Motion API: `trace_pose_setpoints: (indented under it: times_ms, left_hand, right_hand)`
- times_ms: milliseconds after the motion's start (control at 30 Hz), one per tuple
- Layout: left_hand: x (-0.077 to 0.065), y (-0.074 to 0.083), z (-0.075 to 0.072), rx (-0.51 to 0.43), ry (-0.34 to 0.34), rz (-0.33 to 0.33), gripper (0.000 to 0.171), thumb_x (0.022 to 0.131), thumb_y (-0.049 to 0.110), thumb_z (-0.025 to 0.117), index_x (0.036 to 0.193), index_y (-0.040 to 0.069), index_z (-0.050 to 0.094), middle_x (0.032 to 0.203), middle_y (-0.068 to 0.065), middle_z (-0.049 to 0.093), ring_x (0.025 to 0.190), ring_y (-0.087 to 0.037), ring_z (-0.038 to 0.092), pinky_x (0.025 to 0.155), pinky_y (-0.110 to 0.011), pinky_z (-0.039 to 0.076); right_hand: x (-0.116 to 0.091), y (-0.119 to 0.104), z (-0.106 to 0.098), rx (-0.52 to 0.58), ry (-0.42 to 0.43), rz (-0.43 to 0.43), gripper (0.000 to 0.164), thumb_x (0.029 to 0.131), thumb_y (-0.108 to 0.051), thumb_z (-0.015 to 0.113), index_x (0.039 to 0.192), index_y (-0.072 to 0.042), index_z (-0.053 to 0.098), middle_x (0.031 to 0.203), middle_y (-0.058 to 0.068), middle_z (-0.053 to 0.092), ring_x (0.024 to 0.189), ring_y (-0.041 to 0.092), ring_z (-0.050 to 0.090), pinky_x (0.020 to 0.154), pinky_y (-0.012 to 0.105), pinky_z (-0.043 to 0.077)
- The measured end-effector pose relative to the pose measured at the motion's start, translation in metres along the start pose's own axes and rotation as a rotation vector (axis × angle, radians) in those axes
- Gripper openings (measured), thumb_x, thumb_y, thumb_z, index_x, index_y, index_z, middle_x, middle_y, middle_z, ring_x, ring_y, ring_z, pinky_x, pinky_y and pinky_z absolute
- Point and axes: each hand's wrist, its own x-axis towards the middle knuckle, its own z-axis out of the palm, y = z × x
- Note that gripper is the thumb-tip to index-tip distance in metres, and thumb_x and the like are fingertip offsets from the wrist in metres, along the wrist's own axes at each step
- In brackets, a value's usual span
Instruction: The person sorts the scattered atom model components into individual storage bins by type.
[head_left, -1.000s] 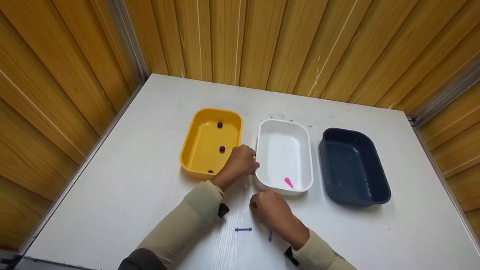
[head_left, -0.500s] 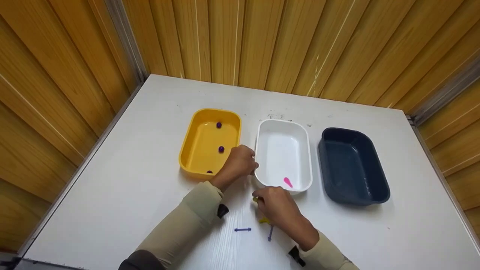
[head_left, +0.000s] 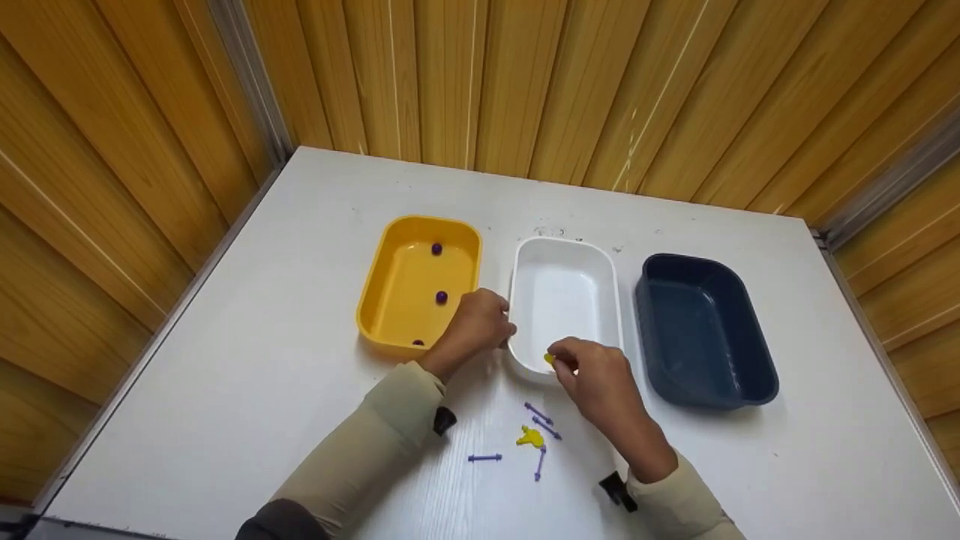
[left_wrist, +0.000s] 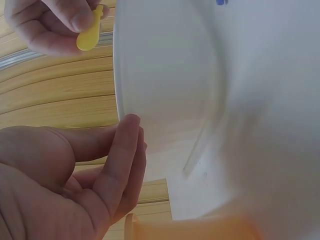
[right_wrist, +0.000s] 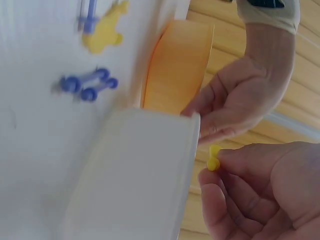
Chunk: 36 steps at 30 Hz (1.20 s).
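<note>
My left hand (head_left: 478, 322) grips the left rim of the white bin (left_wrist: 165, 75), its fingers on the outer wall in the left wrist view. Over the bin's front rim, my right hand (head_left: 600, 379) pinches a small yellow teardrop-shaped plastic piece (left_wrist: 90, 35) between thumb and fingertips. That piece (right_wrist: 213, 158) sits just past the bin's edge in the right wrist view. The bin's front right corner is hidden behind my right hand. On the table in front of the bin lie a flat yellow plastic piece with prongs (head_left: 531, 436) and several thin purple rods with knobbed ends (head_left: 485, 457).
A yellow bin (head_left: 367, 300) with purple balls (head_left: 436, 249) in it stands left of the white bin. To the right is a dark blue bin (head_left: 769, 367). Wood-look panels (head_left: 510, 82) wall off the white table (head_left: 247, 337) at the back and sides.
My right hand has lifted from the table to the white bin's front rim with the yellow teardrop piece, uncovering purple rods and the pronged piece. The pink piece is now out of sight. My left hand stays put.
</note>
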Motion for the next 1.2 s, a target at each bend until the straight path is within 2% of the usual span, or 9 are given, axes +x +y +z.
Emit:
trace_pose_setpoints:
  times_ms: [100, 233, 633, 833, 1200]
  left_hand:
    - [0.0, 0.001, 0.001, -0.004, -0.017, -0.035, 0.03, 0.085, 0.012, 0.069, 0.114, 0.005, 0.069, 0.077, -0.004, 0.071, 0.062, -0.016, 0.061, 0.055, -0.021, 0.049]
    - [-0.001, 0.002, 0.001, 0.0, -0.025, -0.044, 0.03, 0.086, 0.012, 0.069, 0.115, 0.005, 0.069, 0.077, -0.004, 0.071, 0.063, -0.016, 0.061, 0.055, -0.021, 0.049]
    - [-0.001, 0.002, -0.001, -0.007, -0.007, -0.018, 0.018, 0.085, 0.011, 0.07, 0.101, 0.002, 0.071, 0.072, -0.005, 0.069, 0.055, -0.012, 0.062, 0.051, -0.018, 0.048]
    - [-0.001, 0.004, -0.002, -0.017, -0.012, -0.028, 0.013, 0.084, 0.01, 0.07, 0.096, 0.003, 0.072, 0.071, -0.005, 0.069, 0.056, -0.013, 0.062, 0.05, -0.018, 0.047]
    - [-0.002, 0.002, -0.001, -0.052, -0.006, -0.013, 0.016, 0.084, 0.009, 0.07, 0.098, 0.002, 0.072, 0.072, -0.006, 0.068, 0.056, -0.014, 0.06, 0.05, -0.019, 0.048]
  right_hand:
    - [0.002, 0.009, 0.0, -0.017, -0.001, 0.02, 0.011, 0.078, -0.004, 0.072, 0.085, -0.013, 0.074, 0.078, 0.002, 0.073, 0.067, 0.011, 0.064, 0.063, 0.03, 0.054]
    - [0.001, 0.017, 0.002, -0.033, -0.021, 0.055, 0.011, 0.078, -0.003, 0.072, 0.085, -0.012, 0.074, 0.078, 0.004, 0.073, 0.067, 0.011, 0.062, 0.063, 0.03, 0.053]
    - [-0.005, 0.018, -0.001, -0.038, -0.019, 0.067, 0.014, 0.077, -0.002, 0.072, 0.089, -0.01, 0.074, 0.08, 0.002, 0.072, 0.071, 0.013, 0.062, 0.066, 0.032, 0.054]
    - [-0.008, 0.015, -0.001, -0.015, 0.0, 0.019, 0.013, 0.078, -0.001, 0.071, 0.087, -0.011, 0.074, 0.081, 0.002, 0.072, 0.072, 0.011, 0.065, 0.065, 0.03, 0.055]
    - [-0.021, 0.003, 0.006, -0.001, 0.012, -0.046, 0.012, 0.075, -0.003, 0.075, 0.082, -0.012, 0.073, 0.074, -0.003, 0.069, 0.067, 0.007, 0.062, 0.063, 0.024, 0.054]
